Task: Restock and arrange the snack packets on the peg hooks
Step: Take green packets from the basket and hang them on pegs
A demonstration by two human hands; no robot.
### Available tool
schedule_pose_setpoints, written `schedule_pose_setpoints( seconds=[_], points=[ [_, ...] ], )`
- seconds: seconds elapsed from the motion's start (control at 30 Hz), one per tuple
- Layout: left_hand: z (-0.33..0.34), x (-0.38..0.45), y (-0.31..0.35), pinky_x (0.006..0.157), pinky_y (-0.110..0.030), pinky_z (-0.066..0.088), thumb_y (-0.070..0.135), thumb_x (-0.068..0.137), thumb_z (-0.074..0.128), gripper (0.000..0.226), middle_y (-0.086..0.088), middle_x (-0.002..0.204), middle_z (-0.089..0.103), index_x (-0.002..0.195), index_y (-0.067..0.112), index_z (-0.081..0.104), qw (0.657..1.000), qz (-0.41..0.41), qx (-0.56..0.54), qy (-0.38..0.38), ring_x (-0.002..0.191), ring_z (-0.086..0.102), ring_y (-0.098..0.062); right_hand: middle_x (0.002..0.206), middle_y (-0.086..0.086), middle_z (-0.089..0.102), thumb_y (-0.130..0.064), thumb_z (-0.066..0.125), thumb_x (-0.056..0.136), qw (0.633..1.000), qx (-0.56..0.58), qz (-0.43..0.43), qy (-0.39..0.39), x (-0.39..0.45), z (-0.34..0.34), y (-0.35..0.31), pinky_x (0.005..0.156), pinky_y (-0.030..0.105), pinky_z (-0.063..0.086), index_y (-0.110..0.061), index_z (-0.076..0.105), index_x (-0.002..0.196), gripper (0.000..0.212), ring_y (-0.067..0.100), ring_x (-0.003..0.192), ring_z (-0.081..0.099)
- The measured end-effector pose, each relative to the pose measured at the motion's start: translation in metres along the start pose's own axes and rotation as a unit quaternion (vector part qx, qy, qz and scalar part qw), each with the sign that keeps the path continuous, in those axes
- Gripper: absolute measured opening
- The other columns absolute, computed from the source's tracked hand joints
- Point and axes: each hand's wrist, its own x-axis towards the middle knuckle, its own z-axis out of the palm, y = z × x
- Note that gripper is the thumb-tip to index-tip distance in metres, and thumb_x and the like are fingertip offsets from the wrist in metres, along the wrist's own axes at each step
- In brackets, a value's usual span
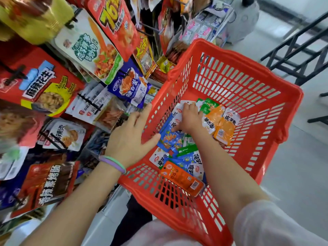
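Note:
A red plastic basket (pixel 248 68) holds several small snack packets: blue ones (pixel 170 139), orange ones (pixel 221 128), a green one (pixel 207 105) and a long orange one (pixel 182 178). My right hand (pixel 188 119) reaches into the basket, its fingers curled over a white packet (pixel 177 110) at the far side of the pile. My left hand (pixel 131 137) holds the basket's left wall, thumb inside and fingers outside. To the left hang larger packets on black peg hooks, among them a red peanut bag (pixel 53 89) and a blue-white bag (pixel 129 84).
The peg display fills the left side, with more bags hanging above the basket's far corner (pixel 166 27). A black metal frame (pixel 301 50) stands at the upper right on the pale floor (pixel 301 166). A white rounded object (pixel 243 18) sits behind the basket.

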Motion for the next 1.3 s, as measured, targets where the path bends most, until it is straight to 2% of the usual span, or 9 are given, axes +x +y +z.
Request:
schedule_pose_setpoints(
  seconds=[0.13,0.5,0.63,0.73,0.8,0.9,1.03,1.17,1.3],
  points=[
    [-0.001,0.0,0.001,0.052,-0.031,0.044,0.072,0.09,0.03,0.087,-0.009,0.139,0.049,0.163,0.029,0.01,1.0,0.006,-0.012,-0.001,0.086,0.064,-0.027,0.141,0.01,0.054,-0.055,0.082,0.074,0.991,0.126,0.03,-0.038,-0.003,-0.001,0.0,0.109,0.045,0.028,-0.01,0.038,0.147,0.096,0.031,0.132,0.049],
    [-0.002,0.002,0.001,0.049,-0.028,0.041,0.075,0.089,0.023,0.088,-0.005,0.141,0.046,0.163,0.032,0.003,1.0,0.001,0.001,-0.021,0.083,0.058,-0.02,0.161,0.011,0.033,-0.022,0.083,0.083,0.942,0.317,-0.067,-0.086,-0.049,-0.042,-0.014,0.106,0.033,0.036,-0.008,0.035,0.154,0.087,0.031,0.147,0.033],
    [-0.017,-0.002,0.008,0.111,-0.047,0.04,0.097,0.072,0.025,0.112,-0.007,0.161,0.027,0.162,0.032,0.015,0.994,-0.03,-0.083,-0.063,0.144,0.034,-0.03,0.15,0.008,0.046,-0.051,0.089,0.068,0.904,0.405,-0.109,-0.083,-0.096,-0.087,-0.009,0.1,0.037,0.039,-0.017,0.047,0.144,0.093,0.028,0.136,0.045],
    [-0.055,-0.007,0.032,0.121,-0.04,0.028,0.087,0.073,0.055,0.097,0.005,0.158,0.034,0.151,0.031,0.044,0.976,-0.041,-0.209,-0.052,0.146,0.031,-0.016,0.131,0.008,0.064,-0.051,0.091,0.059,0.854,0.493,-0.145,-0.082,-0.133,-0.128,-0.005,0.09,0.046,0.054,-0.015,0.06,0.124,0.08,0.025,0.108,0.068],
    [-0.088,-0.009,0.047,0.107,-0.031,0.047,0.061,0.083,0.073,0.067,0.013,0.134,0.059,0.14,0.031,0.054,0.942,-0.045,-0.314,-0.105,0.121,0.058,-0.005,0.107,0.0,0.074,-0.026,0.087,0.07,0.825,0.527,-0.188,-0.082,-0.154,-0.155,-0.006,0.078,0.038,0.057,-0.019,0.066,0.107,0.043,0.019,0.095,0.072],
    [-0.117,-0.015,0.048,0.074,-0.023,0.059,0.022,0.093,0.073,0.036,0.014,0.104,0.075,0.126,0.026,0.061,0.822,-0.099,-0.502,-0.251,0.084,0.074,-0.003,0.08,-0.016,0.072,-0.003,0.078,0.081,0.806,0.531,-0.246,-0.093,-0.181,-0.186,-0.02,0.064,0.021,0.053,-0.02,0.062,0.091,0.026,0.005,0.077,0.069],
    [-0.138,-0.039,0.034,0.08,-0.035,0.06,0.042,0.05,0.101,0.093,-0.013,0.112,0.076,0.131,0.012,0.066,0.703,-0.06,-0.614,-0.354,0.096,0.074,-0.027,0.075,-0.014,0.071,0.008,0.072,0.083,0.798,0.5,-0.312,-0.125,-0.203,-0.211,-0.049,0.066,0.017,0.052,-0.017,0.059,0.09,0.029,0.003,0.072,0.068],
    [-0.164,-0.068,0.029,0.069,-0.033,0.061,0.039,0.037,0.104,0.09,-0.009,0.095,0.078,0.114,0.009,0.069,0.688,-0.044,-0.684,-0.238,0.078,0.076,-0.022,0.094,0.003,0.064,-0.014,0.088,0.073,0.786,0.512,-0.338,-0.075,-0.215,-0.231,-0.094,0.069,0.026,0.053,-0.015,0.06,0.101,0.04,0.015,0.08,0.064],
    [-0.211,-0.104,0.028,0.071,-0.036,0.063,0.013,0.074,0.086,0.023,-0.005,0.097,0.078,0.094,0.022,0.083,0.718,-0.007,-0.695,-0.032,0.082,0.076,-0.021,0.108,-0.003,0.07,-0.027,0.087,0.073,0.745,0.571,-0.344,-0.006,-0.242,-0.247,-0.16,0.074,0.025,0.055,-0.024,0.058,0.114,0.05,0.011,0.091,0.07]
  ],
)
